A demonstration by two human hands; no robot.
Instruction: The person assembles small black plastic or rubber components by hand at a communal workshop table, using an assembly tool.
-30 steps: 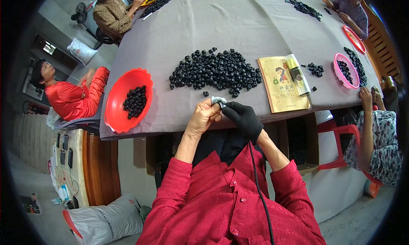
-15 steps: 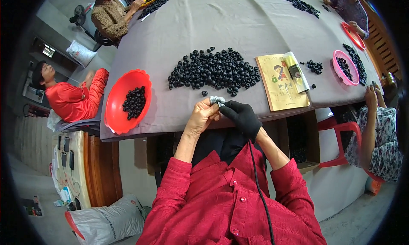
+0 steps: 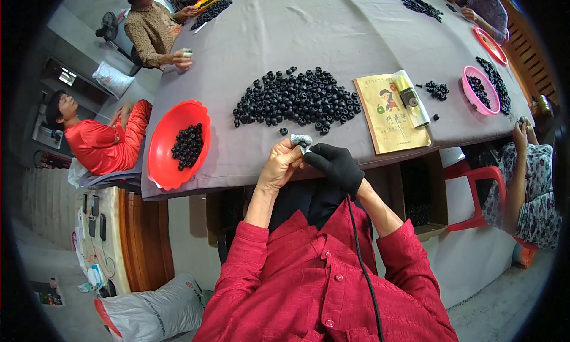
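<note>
My left hand (image 3: 281, 165), bare but for a pale grey wrap (image 3: 300, 139) on one finger, pinches a small black round part (image 3: 304, 145) at the table's near edge. Close against it, my right hand (image 3: 337, 166) wears a black glove, thumb and forefinger closed at the part. A whitish bit shows at those fingertips; what they grip is too small to make out. Just beyond my hands lies a wide pile of black round parts (image 3: 297, 98) with holes, one of them loose nearest me. A scalloped red bowl (image 3: 159, 141) to the left holds several more.
A yellow booklet (image 3: 386, 125) lies right of the pile, with a clear plastic-wrapped item (image 3: 414, 101) on it. Farther right stands a pink basket (image 3: 467, 91) of parts. A black cord (image 3: 360, 253) runs down from my right wrist. Co-workers sit around the grey-covered table (image 3: 267, 39).
The black part now shows more clearly between my fingertips; my hands have barely shifted. At the far left, a co-worker has brought a wrapped-fingered hand to the table's edge.
</note>
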